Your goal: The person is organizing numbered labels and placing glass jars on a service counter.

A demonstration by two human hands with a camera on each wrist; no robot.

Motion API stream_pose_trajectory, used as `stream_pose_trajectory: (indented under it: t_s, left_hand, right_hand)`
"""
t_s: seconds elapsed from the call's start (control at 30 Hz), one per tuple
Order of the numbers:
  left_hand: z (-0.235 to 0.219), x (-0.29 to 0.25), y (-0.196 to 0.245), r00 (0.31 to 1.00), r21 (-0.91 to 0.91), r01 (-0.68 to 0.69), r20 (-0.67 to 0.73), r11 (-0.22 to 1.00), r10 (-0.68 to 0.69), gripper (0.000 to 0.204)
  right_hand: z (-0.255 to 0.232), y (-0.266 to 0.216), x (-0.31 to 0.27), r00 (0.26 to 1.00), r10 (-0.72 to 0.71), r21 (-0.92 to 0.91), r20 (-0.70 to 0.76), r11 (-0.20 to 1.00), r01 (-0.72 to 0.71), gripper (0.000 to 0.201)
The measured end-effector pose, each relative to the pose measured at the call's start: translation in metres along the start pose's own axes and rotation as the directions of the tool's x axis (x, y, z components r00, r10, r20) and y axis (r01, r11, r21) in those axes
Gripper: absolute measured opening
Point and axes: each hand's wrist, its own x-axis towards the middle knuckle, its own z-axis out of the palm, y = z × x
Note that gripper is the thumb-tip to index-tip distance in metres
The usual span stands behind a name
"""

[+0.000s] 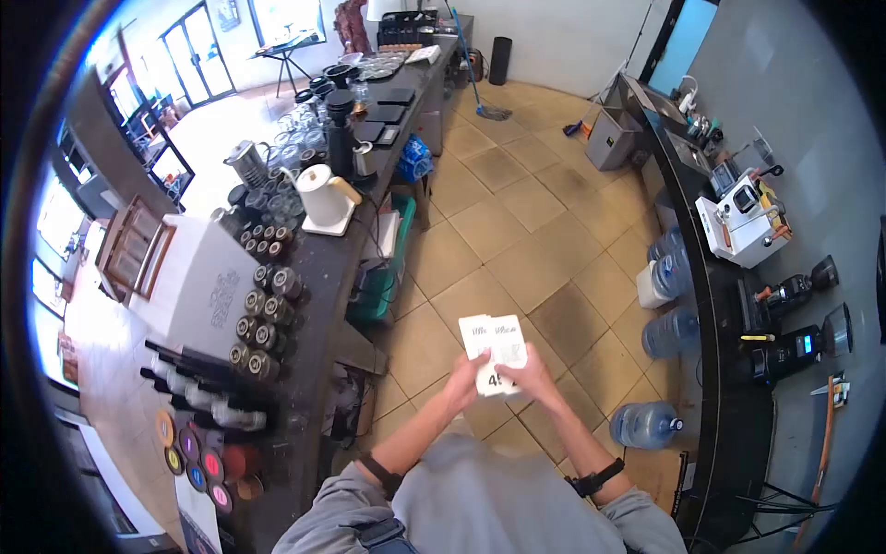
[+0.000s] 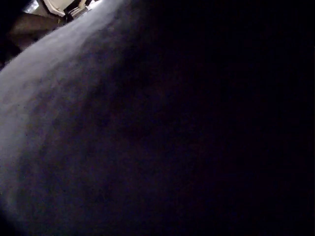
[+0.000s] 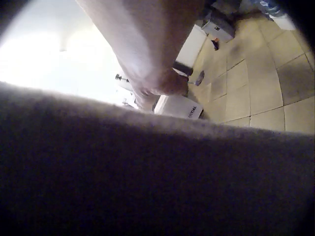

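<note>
In the head view two white printed packets (image 1: 492, 343), flat and card-like, overlap side by side in front of the grey shirt, above the tiled floor. Dark lettering runs along their top, with large digits near the bottom. My left hand (image 1: 462, 380) grips the left one at its lower edge, thumb on the face. My right hand (image 1: 530, 377) pinches the other the same way, its thumb lying across the front. The right wrist view catches the white packet (image 3: 178, 106) beyond the right hand (image 3: 165, 83). Dark cloth hides the left hand in the left wrist view.
A long dark counter on the left carries a white kettle (image 1: 319, 196), several jars (image 1: 264, 334) and glassware. The right counter holds a white espresso machine (image 1: 738, 220) and a black grinder (image 1: 792, 355). A water bottle (image 1: 643, 426) stands on the tiled floor (image 1: 503, 268) between them.
</note>
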Motion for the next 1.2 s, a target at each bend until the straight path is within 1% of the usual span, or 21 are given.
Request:
stream_pose_trajectory:
  t_s: [0.03, 0.07, 0.1, 0.13, 0.17, 0.2, 0.27, 0.3, 0.37, 0.4, 0.47, 0.5, 0.53, 0.57, 0.6, 0.63, 0.7, 0.83, 0.9, 1.03, 1.2]
  left_hand:
    - [0.012, 0.017, 0.016, 0.999, -0.007, -0.04, -0.003, 0.999, 0.04, 0.039]
    - [0.018, 0.03, 0.038, 0.998, 0.039, -0.038, 0.049, 0.999, 0.036, 0.038]
    - [0.025, 0.058, 0.053, 0.997, 0.08, 0.01, 0.075, 0.997, -0.016, 0.036]
    - [0.031, 0.063, 0.063, 0.997, 0.107, -0.009, 0.082, 0.994, 0.0, 0.035]
    - [0.035, 0.071, 0.067, 0.997, 0.134, 0.004, 0.077, 0.991, -0.014, 0.035]
    - [0.041, 0.088, 0.075, 0.996, 0.136, 0.063, 0.056, 0.989, -0.071, 0.035]
    - [0.06, 0.1, 0.1, 0.998, 0.26, -0.065, 0.039, 0.963, 0.057, 0.035]
    - [0.067, 0.133, 0.106, 0.999, 0.266, -0.043, 0.027, 0.963, 0.037, 0.035]
    - [0.071, 0.145, 0.11, 0.994, 0.257, -0.112, 0.044, 0.96, 0.104, 0.037]
    - [0.079, 0.182, 0.123, 0.995, 0.336, -0.094, 0.014, 0.937, 0.095, 0.039]
    - [0.088, 0.204, 0.127, 0.993, 0.335, -0.115, 0.014, 0.935, 0.117, 0.039]
    - [0.102, 0.24, 0.146, 0.987, 0.337, -0.152, 0.009, 0.929, 0.158, 0.039]
    - [0.106, 0.245, 0.146, 0.988, 0.337, -0.145, 0.003, 0.93, 0.153, 0.039]
    - [0.112, 0.261, 0.154, 0.983, 0.345, -0.164, -0.019, 0.924, 0.182, 0.038]
    - [0.125, 0.3, 0.169, 0.978, 0.363, -0.162, -0.066, 0.917, 0.199, 0.038]
    - [0.128, 0.304, 0.167, 0.978, 0.363, -0.159, -0.07, 0.918, 0.197, 0.038]
    - [0.146, 0.34, 0.182, 0.93, 0.47, -0.209, -0.177, 0.858, 0.323, 0.035]
    - [0.17, 0.392, 0.213, 0.929, 0.425, -0.22, -0.184, 0.878, 0.322, 0.036]
    - [0.173, 0.421, 0.224, 0.918, 0.42, -0.273, -0.154, 0.866, 0.364, 0.033]
    - [0.175, 0.48, 0.249, 0.924, 0.344, -0.288, -0.145, 0.894, 0.353, 0.032]
    - [0.178, 0.565, 0.296, 0.928, 0.276, -0.237, -0.218, 0.932, 0.301, 0.033]
  right_hand:
    - [-0.005, 0.015, 0.014, 0.995, -0.094, -0.069, -0.014, 0.993, 0.093, 0.057]
    - [-0.011, 0.011, 0.024, 0.999, -0.04, -0.06, -0.019, 0.997, 0.039, 0.053]
    - [-0.026, -0.026, 0.047, 0.995, 0.099, 0.173, 0.011, 0.98, -0.099, 0.049]
    - [-0.026, -0.027, 0.049, 0.999, 0.012, 0.109, -0.031, 0.994, -0.009, 0.047]
    - [-0.033, -0.041, 0.057, 0.997, 0.073, 0.144, -0.033, 0.987, -0.068, 0.048]
    - [-0.044, -0.042, 0.085, 0.994, 0.104, 0.263, 0.014, 0.959, -0.104, 0.052]
    - [-0.044, -0.056, 0.101, 0.998, 0.063, 0.259, 0.027, 0.963, -0.068, 0.054]
    - [-0.052, -0.059, 0.132, 0.999, 0.029, 0.263, 0.044, 0.964, -0.039, 0.057]
    - [-0.056, -0.062, 0.144, 0.996, 0.042, 0.239, 0.079, 0.969, -0.06, 0.055]
    - [-0.063, -0.06, 0.188, 0.995, 0.019, 0.275, 0.093, 0.96, -0.045, 0.054]
    - [-0.071, -0.057, 0.22, 0.992, -0.006, 0.287, 0.124, 0.957, -0.03, 0.049]
    - [-0.079, -0.062, 0.265, 0.989, -0.029, 0.296, 0.144, 0.955, -0.015, 0.049]
    - [-0.08, -0.06, 0.267, 0.994, -0.033, 0.28, 0.107, 0.96, 0.001, 0.047]
    - [-0.085, -0.064, 0.285, 0.995, -0.06, 0.257, 0.082, 0.966, 0.038, 0.046]
    - [-0.101, -0.076, 0.332, 0.99, -0.067, 0.222, 0.124, 0.974, 0.038, 0.044]
    - [-0.105, -0.08, 0.333, 0.99, -0.063, 0.223, 0.126, 0.974, 0.034, 0.044]
    - [-0.117, -0.095, 0.373, 0.992, -0.049, 0.138, 0.118, 0.99, 0.032, 0.043]
    - [-0.135, -0.116, 0.439, 0.979, -0.082, 0.169, 0.187, 0.984, 0.05, 0.043]
    - [-0.14, -0.124, 0.468, 0.984, -0.073, 0.187, 0.164, 0.982, 0.042, 0.042]
    - [-0.145, -0.129, 0.535, 0.984, -0.038, 0.198, 0.175, 0.98, 0.003, 0.043]
    - [-0.146, -0.144, 0.629, 0.994, -0.025, 0.143, 0.106, 0.99, 0.01, 0.041]
